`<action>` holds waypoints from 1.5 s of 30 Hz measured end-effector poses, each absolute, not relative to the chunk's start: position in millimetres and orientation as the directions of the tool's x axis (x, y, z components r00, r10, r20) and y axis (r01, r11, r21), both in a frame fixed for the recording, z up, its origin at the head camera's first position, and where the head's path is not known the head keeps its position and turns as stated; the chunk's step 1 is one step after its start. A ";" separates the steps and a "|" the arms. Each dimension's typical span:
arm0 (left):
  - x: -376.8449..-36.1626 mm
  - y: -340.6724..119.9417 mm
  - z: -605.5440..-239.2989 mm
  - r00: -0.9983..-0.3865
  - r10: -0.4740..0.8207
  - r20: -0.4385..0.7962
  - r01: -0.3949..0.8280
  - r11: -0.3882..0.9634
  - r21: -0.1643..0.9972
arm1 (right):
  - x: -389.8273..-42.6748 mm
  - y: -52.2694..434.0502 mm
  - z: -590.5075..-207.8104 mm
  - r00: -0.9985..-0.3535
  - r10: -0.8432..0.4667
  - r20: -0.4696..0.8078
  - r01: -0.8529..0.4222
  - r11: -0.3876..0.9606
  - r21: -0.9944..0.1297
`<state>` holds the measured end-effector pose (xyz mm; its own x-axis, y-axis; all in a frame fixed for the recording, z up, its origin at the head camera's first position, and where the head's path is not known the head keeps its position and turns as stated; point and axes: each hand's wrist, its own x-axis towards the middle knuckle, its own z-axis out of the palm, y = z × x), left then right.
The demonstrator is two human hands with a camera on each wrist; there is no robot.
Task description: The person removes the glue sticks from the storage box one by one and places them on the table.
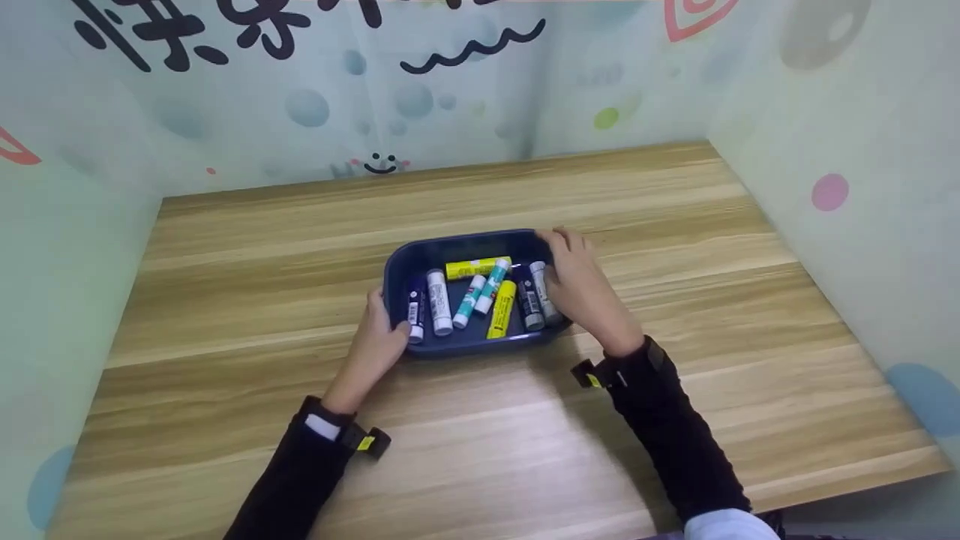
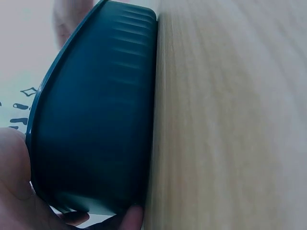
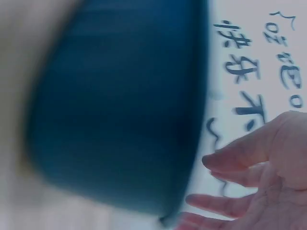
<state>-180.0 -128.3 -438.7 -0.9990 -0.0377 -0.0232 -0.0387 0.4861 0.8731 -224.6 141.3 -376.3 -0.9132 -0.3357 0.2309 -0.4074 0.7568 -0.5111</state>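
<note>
A dark blue plastic basin point(image 1: 465, 349) rests on the wooden table with several glue sticks lying in it. Among them are a yellow one point(image 1: 502, 310), a teal and white one point(image 1: 469, 301), a white one point(image 1: 439, 302) and a dark blue one point(image 1: 529, 300). My left hand point(image 1: 379, 337) grips the basin's left end, its thumb at the rim and fingertips low on the wall in the left wrist view. At the right end, my right hand point(image 1: 585, 289) reaches over the rim. The right wrist view shows its fingers point(image 3: 235, 158) fairly straight beside the rim.
The wooden table point(image 1: 247, 300) extends around the basin on all sides. Printed wall panels point(image 1: 465, 105) enclose its back and both sides. Black wrist straps with small cameras sit on both forearms.
</note>
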 end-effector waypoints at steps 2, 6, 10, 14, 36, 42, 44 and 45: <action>-179.9 -127.8 -438.0 -0.999 -0.033 -0.021 -0.035 0.502 0.864 | -222.5 137.2 -368.0 -0.906 -0.374 0.198 -0.422 0.757 -0.500; -179.7 -127.5 -437.1 -1.000 -0.023 -0.019 -0.028 0.523 0.852 | -218.9 132.5 -361.1 -0.898 -0.434 0.071 -0.415 0.782 -0.465; -179.8 -128.5 -437.1 -1.000 -0.028 -0.012 -0.025 0.526 0.850 | -218.8 130.4 -366.4 -0.888 -0.452 -0.082 -0.393 0.840 -0.374; -179.8 -129.2 -436.7 -0.999 -0.035 -0.016 -0.032 0.528 0.848 | -221.9 126.5 -375.4 -0.891 -0.411 -0.192 -0.343 0.887 -0.308; -177.4 -126.6 -434.9 -0.998 -0.041 -0.038 -0.054 0.533 0.845 | -230.1 120.6 -384.7 -0.880 -0.339 -0.331 -0.276 0.935 -0.225; -177.3 -126.3 -434.9 -0.999 -0.038 -0.028 -0.044 0.531 0.846 | -229.8 122.7 -385.2 -0.828 -0.435 -0.355 -0.370 0.898 -0.237; -177.5 -126.7 -434.5 -0.999 -0.037 -0.031 -0.045 0.534 0.844 | -230.0 122.8 -386.0 -0.824 -0.435 -0.364 -0.368 0.898 -0.240; -177.7 -126.8 -434.5 -0.999 -0.035 -0.032 -0.046 0.534 0.844 | -230.2 122.8 -386.3 -0.825 -0.431 -0.367 -0.359 0.900 -0.249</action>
<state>-177.7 -126.8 -434.5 -0.9989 -0.0353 -0.0325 -0.0463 0.5341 0.8442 -230.2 122.8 -386.3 -0.8246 -0.4305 -0.3670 -0.3587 0.8995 -0.2493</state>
